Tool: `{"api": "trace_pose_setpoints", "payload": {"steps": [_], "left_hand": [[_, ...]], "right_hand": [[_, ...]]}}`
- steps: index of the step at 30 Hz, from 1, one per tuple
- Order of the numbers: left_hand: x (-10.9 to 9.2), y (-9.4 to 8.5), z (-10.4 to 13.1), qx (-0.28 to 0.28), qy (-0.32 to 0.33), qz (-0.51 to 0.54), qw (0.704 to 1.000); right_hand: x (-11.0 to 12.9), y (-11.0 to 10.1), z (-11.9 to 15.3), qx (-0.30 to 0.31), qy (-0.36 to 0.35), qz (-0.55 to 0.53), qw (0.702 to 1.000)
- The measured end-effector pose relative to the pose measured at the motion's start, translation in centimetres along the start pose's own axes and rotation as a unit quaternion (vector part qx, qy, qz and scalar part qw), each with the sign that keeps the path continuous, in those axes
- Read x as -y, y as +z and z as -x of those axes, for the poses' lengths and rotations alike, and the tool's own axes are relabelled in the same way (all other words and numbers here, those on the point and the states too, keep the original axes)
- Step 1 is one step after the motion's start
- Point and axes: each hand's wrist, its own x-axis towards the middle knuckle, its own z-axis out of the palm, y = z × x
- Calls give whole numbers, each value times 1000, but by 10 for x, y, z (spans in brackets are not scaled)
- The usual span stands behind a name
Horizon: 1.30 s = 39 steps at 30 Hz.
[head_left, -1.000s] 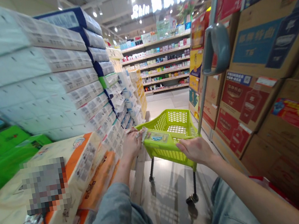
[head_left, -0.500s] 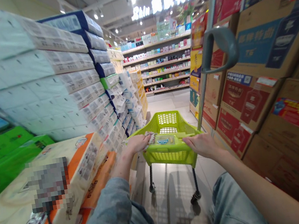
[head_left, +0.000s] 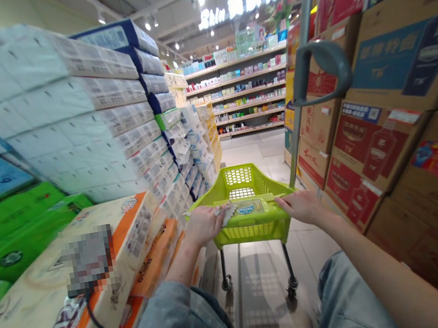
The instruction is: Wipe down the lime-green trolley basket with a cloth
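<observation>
A lime-green plastic shopping cart [head_left: 251, 231] stands in front of me, its lattice basket facing down the aisle. My left hand [head_left: 207, 224] is closed round the left part of the cart's handle. A crumpled whitish piece of paper or tissue [head_left: 228, 216] shows at its fingers, partly hidden, against the handle. On the handle's right part, my right hand [head_left: 302, 207] is closed too. Between both hands lies a label [head_left: 245, 208] with a blue-and-white mark. A metal pole [head_left: 297, 142] with a grey loop grip [head_left: 323, 71] rises by the cart's right side.
Tall stacks of white tissue packs [head_left: 97, 117] line the left side. Nearer, a cream-and-orange pack [head_left: 20, 309] carries a blurred dark object with a cord. Cardboard cartons [head_left: 370, 138] wall the right. Tiled floor [head_left: 258, 149] leads to stocked shelves [head_left: 251, 104] ahead.
The stacks and far shelves have shifted slightly right in view, while the cart sits a little further left relative to them. Its front casters have swivelled. Both hands stay on the handle.
</observation>
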Motion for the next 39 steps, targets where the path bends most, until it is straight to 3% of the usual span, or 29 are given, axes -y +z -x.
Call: {"api": "trace_pose_setpoints", "payload": {"steps": [6,11,15,23,26,29,31,34,39], "left_hand": [[16,-4,23,-36,86,50,994],[30,-7,43,-64,62,54,995],[25,-3,41,-71,18,42,996],[9,2,7,-11,-52,5,999],[3,2,-5,38,-100,-2,994],[-4,3,-12,63,-121,-13,991],[-8,6,-11,32,-109,-12,993],[-14,14,0,-63,-71,23,995],[-27,41,31,-185,-23,51,981]], "right_hand": [[-14,2,-2,-3,-17,-4,1000],[-20,3,-6,-1,-18,-3,1000],[-16,1,-7,-19,-10,4,1000],[32,4,-13,-97,0,-73,993],[52,8,-22,-137,-36,-82,987],[68,7,-29,-135,-70,-65,986],[75,3,-32,-126,-96,-60,985],[80,-2,-33,-105,-111,-58,987],[74,-5,-34,-100,-93,-52,989]]}}
